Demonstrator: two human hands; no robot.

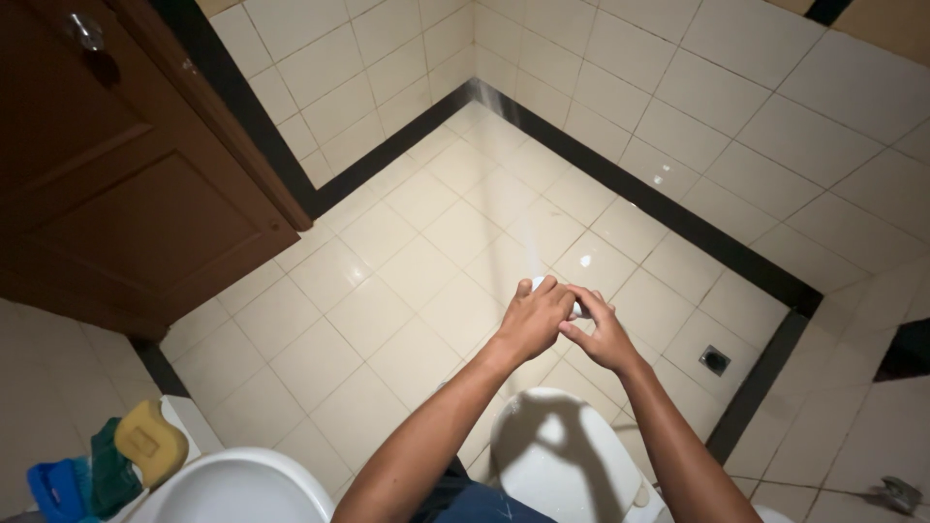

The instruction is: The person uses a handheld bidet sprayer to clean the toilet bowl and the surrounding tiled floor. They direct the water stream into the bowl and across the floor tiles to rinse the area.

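Both my hands meet in front of me over a tiled bathroom floor [407, 252]. My left hand [533, 320] is closed around a small white sprayer head [575, 308], mostly hidden by my fingers. My right hand [601, 334] touches the same sprayer head from the right with its fingers pinched on it. A thin stream of water [513, 184] shoots from the hands toward the far corner where floor and wall meet.
A brown wooden door [116, 165] stands at the left. A white toilet lid [562, 455] lies below my arms, a white basin rim [242, 489] at bottom left. A yellow sponge [150, 441] and green and blue cloths [77, 479] sit beside it. A floor drain [716, 360] lies right.
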